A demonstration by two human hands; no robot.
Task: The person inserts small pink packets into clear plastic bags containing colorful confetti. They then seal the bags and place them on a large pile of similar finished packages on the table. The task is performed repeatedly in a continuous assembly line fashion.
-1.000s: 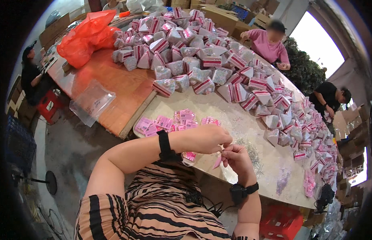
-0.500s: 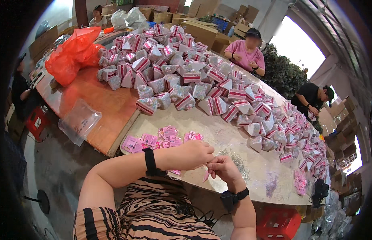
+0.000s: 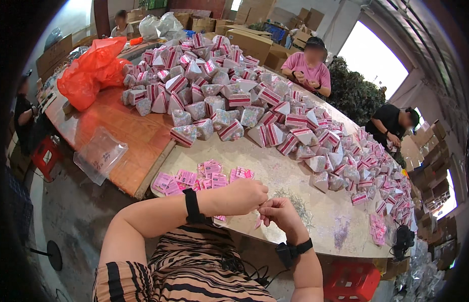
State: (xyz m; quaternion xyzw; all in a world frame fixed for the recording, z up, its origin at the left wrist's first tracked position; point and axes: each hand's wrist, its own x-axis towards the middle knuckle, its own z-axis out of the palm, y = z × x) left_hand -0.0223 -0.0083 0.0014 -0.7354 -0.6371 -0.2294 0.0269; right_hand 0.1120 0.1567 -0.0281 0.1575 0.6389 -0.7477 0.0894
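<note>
My left hand [image 3: 244,197] and my right hand [image 3: 282,212] meet fingertip to fingertip above the table's near edge. The right fingers are pinched together, and a small pink tag [image 3: 258,221] hangs just below them. Closed fingers on my left hand hide whatever they grip. Beyond my left forearm lie several pink printed cards [image 3: 212,171] in a loose spread. A tangle of thin silvery ties or wire bits [image 3: 295,201] rests on the tabletop just past my right hand.
A big heap of cake-slice-shaped pieces [image 3: 239,98] with pink bands covers the table [image 3: 234,158]. At left are a red plastic bag [image 3: 93,70] and a clear bag [image 3: 101,153]. A pink bundle [image 3: 378,229] lies right. Co-workers [image 3: 307,65] are around the table. A red stool [image 3: 351,281] stands below.
My hands stay joined at nearly the same spot, with slight finger shifts; the pink tag hangs a little less exposed. Across the table, the co-worker in pink has brought both hands closer together.
</note>
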